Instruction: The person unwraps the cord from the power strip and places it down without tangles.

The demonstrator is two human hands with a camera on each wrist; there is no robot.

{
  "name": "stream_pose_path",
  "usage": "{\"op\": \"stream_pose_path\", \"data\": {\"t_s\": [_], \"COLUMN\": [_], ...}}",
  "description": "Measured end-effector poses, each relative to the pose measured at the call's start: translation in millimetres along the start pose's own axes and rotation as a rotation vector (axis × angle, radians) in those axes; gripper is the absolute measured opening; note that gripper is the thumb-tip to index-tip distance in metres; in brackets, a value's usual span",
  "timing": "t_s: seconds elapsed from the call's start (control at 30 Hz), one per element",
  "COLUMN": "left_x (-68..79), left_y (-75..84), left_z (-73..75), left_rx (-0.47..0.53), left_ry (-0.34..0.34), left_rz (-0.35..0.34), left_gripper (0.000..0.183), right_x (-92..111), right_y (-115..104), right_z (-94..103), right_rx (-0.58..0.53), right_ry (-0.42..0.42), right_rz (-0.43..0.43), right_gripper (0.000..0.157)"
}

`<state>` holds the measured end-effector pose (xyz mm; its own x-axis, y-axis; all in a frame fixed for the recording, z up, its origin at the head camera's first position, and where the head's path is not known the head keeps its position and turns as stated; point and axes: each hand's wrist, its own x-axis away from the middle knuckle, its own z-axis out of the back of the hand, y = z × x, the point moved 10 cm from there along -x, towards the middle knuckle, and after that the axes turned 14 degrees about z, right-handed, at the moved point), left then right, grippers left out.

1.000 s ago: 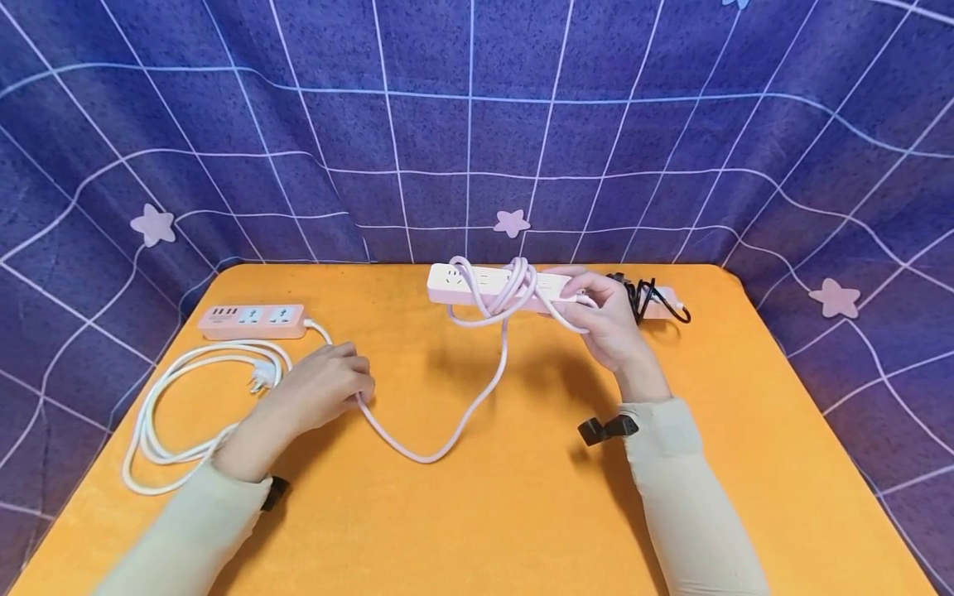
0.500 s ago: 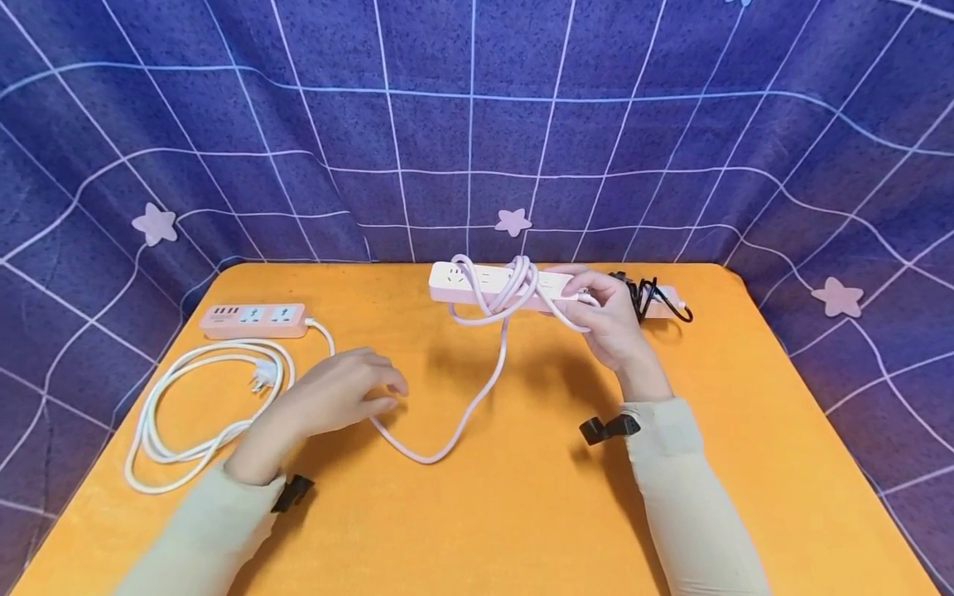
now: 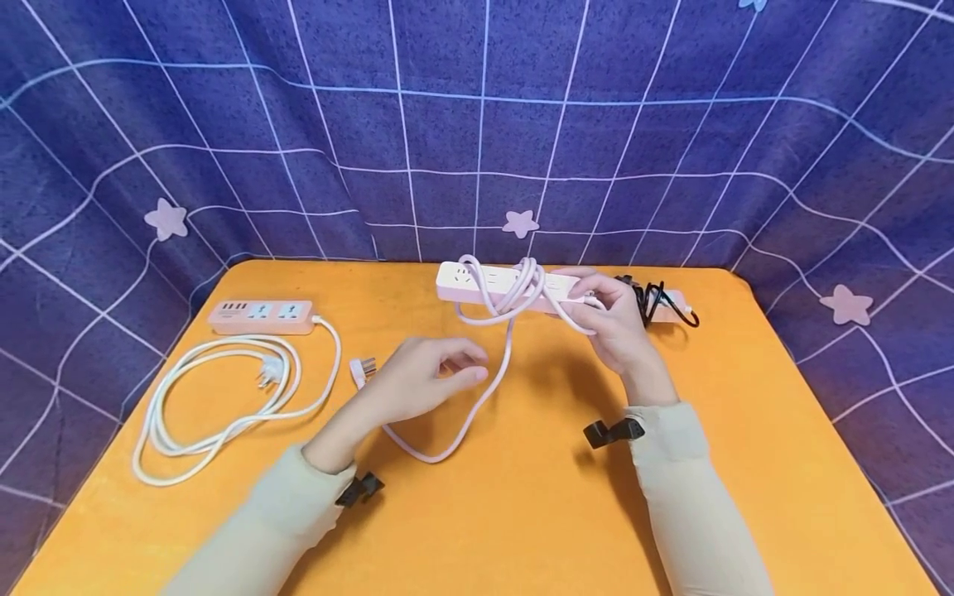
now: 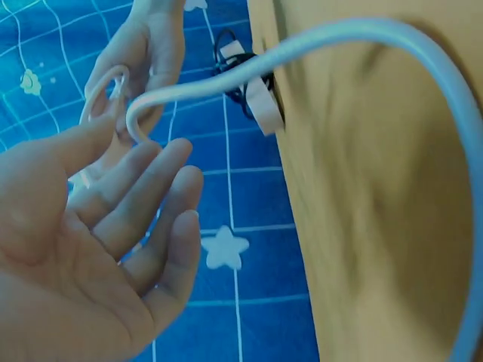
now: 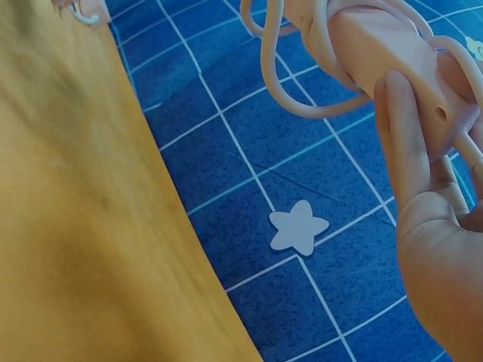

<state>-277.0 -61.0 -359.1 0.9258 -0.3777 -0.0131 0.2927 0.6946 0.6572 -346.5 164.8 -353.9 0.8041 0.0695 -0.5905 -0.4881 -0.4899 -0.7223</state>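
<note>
My right hand (image 3: pixel 613 319) grips the right end of a pink-and-white power strip (image 3: pixel 456 281), held up over the table near the back. The strip's lilac cord (image 3: pixel 514 290) is wound several times round its middle. A loose length hangs from it, curves across the table and passes beneath my left hand (image 3: pixel 428 377). The cord's plug (image 3: pixel 360 374) lies to the left of that hand, prongs facing up and right. In the left wrist view, my left fingers (image 4: pixel 177 200) are loosely bent and hold nothing, with the cord running behind them.
Another pink power strip (image 3: pixel 261 317) lies at the back left, its white cord (image 3: pixel 152 430) coiled in front of it. At the back right is a strip wrapped in black cord (image 3: pixel 656 300). A blue gridded curtain (image 3: pixel 477 132) stands behind the orange table (image 3: pixel 522 521).
My left hand has let go of the lilac cord near its plug and moved right toward the hanging length. The plug has come into view. My right hand keeps holding the strip in place.
</note>
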Motion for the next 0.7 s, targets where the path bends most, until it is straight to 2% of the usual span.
{"op": "stream_pose_path", "data": {"t_s": [0.23,0.53,0.7], "left_x": [-0.3,-0.4,-2.4], "left_y": [-0.2,3.5,0.5], "left_z": [-16.1,-23.5,-27.0], "left_rx": [0.077,0.092,0.114], "left_ry": [-0.059,-0.089,-0.116], "left_rz": [0.065,0.02,0.025], "left_gripper": [0.017,0.012,0.011], "right_x": [1,-1,0], "right_y": [2,-2,-2], "right_z": [-2.5,-1.6,0.4], "right_rx": [-0.005,-0.011,-0.004], "right_ry": [0.011,0.008,0.007], "right_rz": [-0.014,0.008,0.009], "right_gripper": [0.035,0.035,0.035]}}
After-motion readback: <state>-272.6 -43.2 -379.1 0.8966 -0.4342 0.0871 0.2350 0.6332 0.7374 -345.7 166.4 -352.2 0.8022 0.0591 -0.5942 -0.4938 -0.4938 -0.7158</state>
